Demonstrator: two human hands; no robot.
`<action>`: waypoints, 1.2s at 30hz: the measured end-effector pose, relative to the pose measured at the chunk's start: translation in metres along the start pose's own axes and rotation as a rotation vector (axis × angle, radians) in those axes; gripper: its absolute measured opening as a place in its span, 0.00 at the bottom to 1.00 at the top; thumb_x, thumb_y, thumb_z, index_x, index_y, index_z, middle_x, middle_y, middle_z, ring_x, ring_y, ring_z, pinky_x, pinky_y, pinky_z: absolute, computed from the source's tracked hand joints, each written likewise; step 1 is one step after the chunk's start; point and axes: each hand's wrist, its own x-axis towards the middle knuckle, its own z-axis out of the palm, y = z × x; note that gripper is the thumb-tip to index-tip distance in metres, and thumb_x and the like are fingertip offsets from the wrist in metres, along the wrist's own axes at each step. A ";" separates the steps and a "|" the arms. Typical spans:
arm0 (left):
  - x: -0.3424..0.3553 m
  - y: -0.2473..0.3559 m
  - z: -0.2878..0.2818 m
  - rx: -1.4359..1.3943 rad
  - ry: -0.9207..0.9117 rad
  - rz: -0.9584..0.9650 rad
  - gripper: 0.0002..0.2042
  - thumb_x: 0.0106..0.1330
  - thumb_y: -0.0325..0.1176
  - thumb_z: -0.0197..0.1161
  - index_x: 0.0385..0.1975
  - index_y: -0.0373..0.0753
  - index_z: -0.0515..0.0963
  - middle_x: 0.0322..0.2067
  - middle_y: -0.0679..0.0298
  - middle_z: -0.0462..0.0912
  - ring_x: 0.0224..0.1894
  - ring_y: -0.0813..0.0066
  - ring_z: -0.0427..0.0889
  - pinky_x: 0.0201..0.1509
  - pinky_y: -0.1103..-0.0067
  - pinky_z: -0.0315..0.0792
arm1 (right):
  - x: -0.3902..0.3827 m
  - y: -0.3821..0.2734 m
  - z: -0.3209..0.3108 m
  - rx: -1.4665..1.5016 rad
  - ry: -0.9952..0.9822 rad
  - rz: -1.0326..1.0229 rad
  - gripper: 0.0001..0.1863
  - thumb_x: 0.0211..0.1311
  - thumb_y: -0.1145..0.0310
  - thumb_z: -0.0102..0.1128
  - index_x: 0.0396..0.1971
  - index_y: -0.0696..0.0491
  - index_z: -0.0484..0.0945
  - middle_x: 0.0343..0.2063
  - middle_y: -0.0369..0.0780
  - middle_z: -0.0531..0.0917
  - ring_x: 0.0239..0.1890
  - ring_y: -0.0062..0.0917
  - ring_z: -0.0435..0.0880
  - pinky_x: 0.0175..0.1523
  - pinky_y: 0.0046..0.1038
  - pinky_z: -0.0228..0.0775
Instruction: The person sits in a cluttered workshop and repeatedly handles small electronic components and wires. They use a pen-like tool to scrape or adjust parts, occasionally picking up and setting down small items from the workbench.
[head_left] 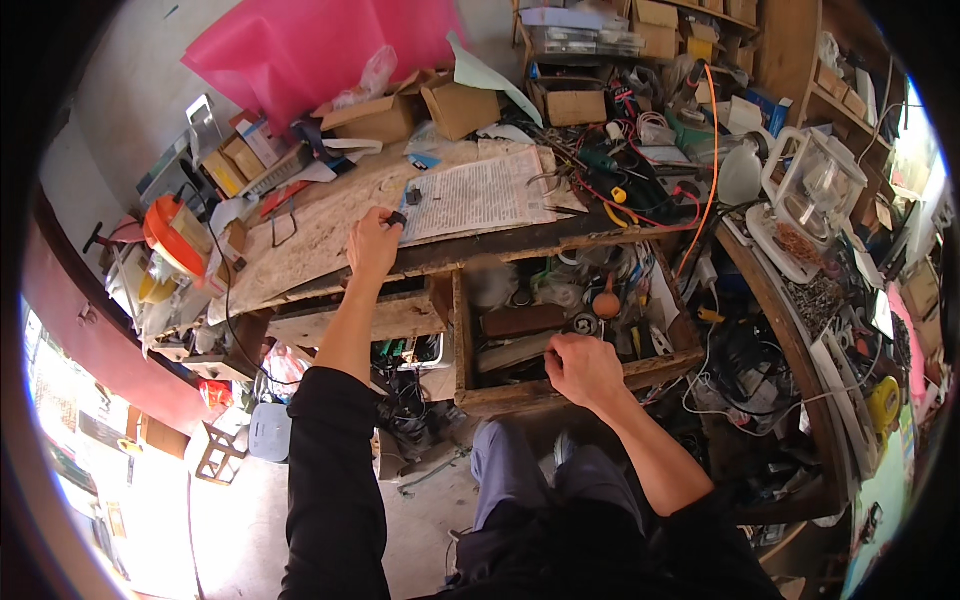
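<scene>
My left hand (372, 242) is at the front edge of the workbench (330, 225), its fingers pinched on a small black piece (397, 218). Just beyond it, a small dark block (413, 196) lies on the printed sheet (480, 205). Over the open drawer (540, 397) is my right hand (587, 370), fingers curled closed; whatever they may hold is hidden. Inside the drawer lie a brown block (523, 320), an orange rubber bulb (606, 304), a round metal-looking part (585, 323) and several loose tools.
Cardboard boxes (460, 108) stand along the back of the bench. An orange round container (172, 232) is at the left end. Tangled red and black leads (665, 205) and an orange cable (712, 150) lie right. A clear plastic appliance (815, 185) sits on the right-hand surface.
</scene>
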 end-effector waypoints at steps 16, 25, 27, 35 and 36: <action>-0.230 0.071 0.041 -0.844 -0.043 -0.034 0.18 0.60 0.20 0.66 0.51 0.33 0.78 0.41 0.62 0.80 0.38 0.78 0.81 0.43 0.79 0.76 | 0.036 0.016 -0.010 0.229 0.011 -0.012 0.08 0.61 0.66 0.63 0.32 0.54 0.83 0.27 0.47 0.86 0.31 0.44 0.86 0.37 0.38 0.78; -0.235 0.074 0.042 -0.681 0.052 0.105 0.18 0.59 0.23 0.65 0.51 0.35 0.78 0.45 0.54 0.78 0.41 0.59 0.81 0.48 0.70 0.77 | 0.164 0.040 -0.060 -0.332 0.374 -0.036 0.07 0.64 0.67 0.62 0.37 0.53 0.83 0.35 0.45 0.82 0.41 0.43 0.83 0.42 0.43 0.79; -0.235 0.073 0.039 -0.697 0.038 0.063 0.19 0.59 0.23 0.65 0.52 0.34 0.77 0.47 0.52 0.78 0.42 0.56 0.80 0.48 0.68 0.76 | 0.176 0.044 -0.057 -0.401 0.292 -0.013 0.07 0.64 0.67 0.62 0.37 0.54 0.83 0.37 0.45 0.82 0.45 0.43 0.82 0.45 0.43 0.79; -0.234 0.068 0.043 -0.690 0.077 0.076 0.20 0.59 0.22 0.66 0.53 0.33 0.76 0.49 0.52 0.78 0.41 0.56 0.80 0.48 0.68 0.76 | 0.186 0.053 -0.049 -0.529 0.175 -0.062 0.07 0.64 0.69 0.61 0.36 0.56 0.83 0.38 0.45 0.82 0.48 0.41 0.81 0.50 0.44 0.77; -0.234 0.068 0.044 -0.698 0.074 0.073 0.20 0.59 0.22 0.66 0.52 0.33 0.76 0.49 0.52 0.78 0.41 0.56 0.80 0.48 0.68 0.76 | 0.187 0.053 -0.050 -0.562 0.172 -0.088 0.07 0.64 0.69 0.61 0.37 0.56 0.83 0.38 0.45 0.83 0.47 0.40 0.81 0.50 0.44 0.76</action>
